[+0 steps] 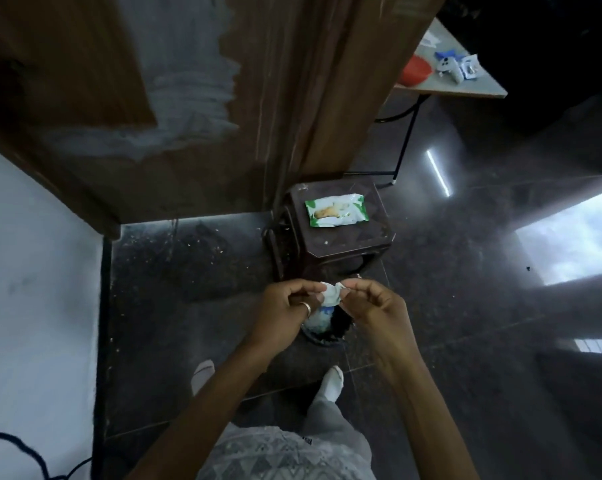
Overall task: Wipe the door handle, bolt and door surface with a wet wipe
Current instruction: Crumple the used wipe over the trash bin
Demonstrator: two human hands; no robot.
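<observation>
**Both hands pinch a wet wipe above the bin**

Head view: the left hand (285,308) and the right hand (374,304) each pinch one side of a small white wet wipe (332,294) with curled fingers (363,285), above a round bin (322,339) on the floor (465,306). Beyond them a green-and-white wipes pack (336,211) lies at the middle of a dark stool (348,247) top; its print is too blurred to read. The brown door (292,81) behind the stool carries a pale smeared patch.

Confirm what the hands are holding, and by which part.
A crumpled white wet wipe, pinched between fingertips of both hands: the left hand on its left edge, the right hand on its upper right edge.
</observation>
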